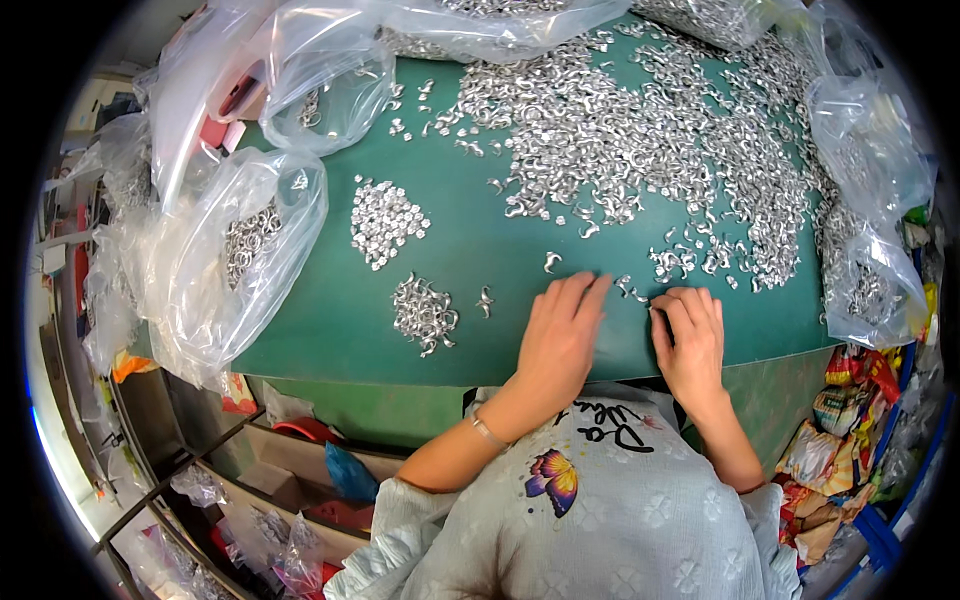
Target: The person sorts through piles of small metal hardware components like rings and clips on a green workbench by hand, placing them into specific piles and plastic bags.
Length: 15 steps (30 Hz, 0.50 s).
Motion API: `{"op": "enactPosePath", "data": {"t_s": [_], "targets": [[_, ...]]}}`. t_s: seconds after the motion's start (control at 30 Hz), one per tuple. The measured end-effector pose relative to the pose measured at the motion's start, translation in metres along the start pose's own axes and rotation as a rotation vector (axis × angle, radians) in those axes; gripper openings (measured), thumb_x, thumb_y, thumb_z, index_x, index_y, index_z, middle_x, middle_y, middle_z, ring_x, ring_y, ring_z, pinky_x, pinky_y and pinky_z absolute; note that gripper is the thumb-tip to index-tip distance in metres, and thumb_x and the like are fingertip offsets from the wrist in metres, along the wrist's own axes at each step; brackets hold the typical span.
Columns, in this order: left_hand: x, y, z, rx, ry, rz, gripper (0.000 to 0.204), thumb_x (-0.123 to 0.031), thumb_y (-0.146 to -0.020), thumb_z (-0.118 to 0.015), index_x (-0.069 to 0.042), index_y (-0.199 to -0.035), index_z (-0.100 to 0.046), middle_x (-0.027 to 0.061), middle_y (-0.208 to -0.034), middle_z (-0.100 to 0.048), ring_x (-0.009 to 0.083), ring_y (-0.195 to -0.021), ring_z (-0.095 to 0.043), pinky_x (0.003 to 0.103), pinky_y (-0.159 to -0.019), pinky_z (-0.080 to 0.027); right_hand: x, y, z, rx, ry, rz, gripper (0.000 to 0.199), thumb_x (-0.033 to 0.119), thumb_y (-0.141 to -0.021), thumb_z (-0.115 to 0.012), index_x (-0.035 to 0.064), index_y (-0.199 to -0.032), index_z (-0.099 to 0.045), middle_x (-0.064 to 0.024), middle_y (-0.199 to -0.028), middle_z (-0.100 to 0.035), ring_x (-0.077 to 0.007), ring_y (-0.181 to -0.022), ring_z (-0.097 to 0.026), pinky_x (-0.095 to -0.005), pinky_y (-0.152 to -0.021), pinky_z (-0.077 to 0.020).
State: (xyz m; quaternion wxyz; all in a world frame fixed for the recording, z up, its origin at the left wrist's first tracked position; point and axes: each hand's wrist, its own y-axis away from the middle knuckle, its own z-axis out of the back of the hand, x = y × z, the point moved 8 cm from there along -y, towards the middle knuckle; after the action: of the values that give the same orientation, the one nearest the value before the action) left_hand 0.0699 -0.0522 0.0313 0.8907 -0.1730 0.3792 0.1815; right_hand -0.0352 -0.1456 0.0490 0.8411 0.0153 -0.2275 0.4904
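My left hand (562, 335) lies flat on the green table (480, 250), fingers stretched toward a few small silver metal pieces (632, 292). My right hand (690, 335) rests beside it with fingers curled, its fingertips touching those same pieces; whether it pinches one is hidden. A large spread of small silver hook-shaped metal parts (640, 140) covers the far half of the table. Two small sorted heaps lie to the left: one (387, 220) farther away, one (424, 314) nearer, with a single piece (485, 301) beside it.
Clear plastic bags holding metal parts stand at the left (230, 260), along the back (480, 25) and at the right edge (870, 270). Below the table are cardboard boxes (300, 470) on the left and colourful packets (840, 440) on the right.
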Motion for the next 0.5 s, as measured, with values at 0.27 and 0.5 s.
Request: {"op": "enactPosePath", "data": {"t_s": [0.27,0.5], "targets": [[-0.006,-0.009,-0.030,0.021,0.002,0.018,0.037,-0.003,-0.078,-0.069,-0.001,-0.112,-0.055,0.0159,-0.107,-0.053,0.0336,-0.097,-0.053,0.040,-0.082,-0.043,-0.004,0.003,-0.007,-0.079,-0.180,-0.009,0.029,0.001,-0.077,-0.067,-0.0007,-0.105,-0.061,-0.0110,-0.092,-0.056,-0.0302,-0.084,-0.055,-0.0389,-0.074,-0.0459],[-0.010,0.017,-0.029,0.100,0.228,0.103,0.040,0.005,-0.080,-0.063,0.001,-0.119,-0.054,0.0177,-0.111,-0.053,0.0340,-0.096,-0.056,0.039,-0.083,-0.047,0.006,0.002,-0.011,-0.009,-0.311,0.033,0.024,0.002,-0.078,-0.068,-0.0008,-0.100,-0.060,-0.0123,-0.096,-0.053,-0.0308,-0.085,-0.055,-0.0389,-0.073,-0.0471]]}}
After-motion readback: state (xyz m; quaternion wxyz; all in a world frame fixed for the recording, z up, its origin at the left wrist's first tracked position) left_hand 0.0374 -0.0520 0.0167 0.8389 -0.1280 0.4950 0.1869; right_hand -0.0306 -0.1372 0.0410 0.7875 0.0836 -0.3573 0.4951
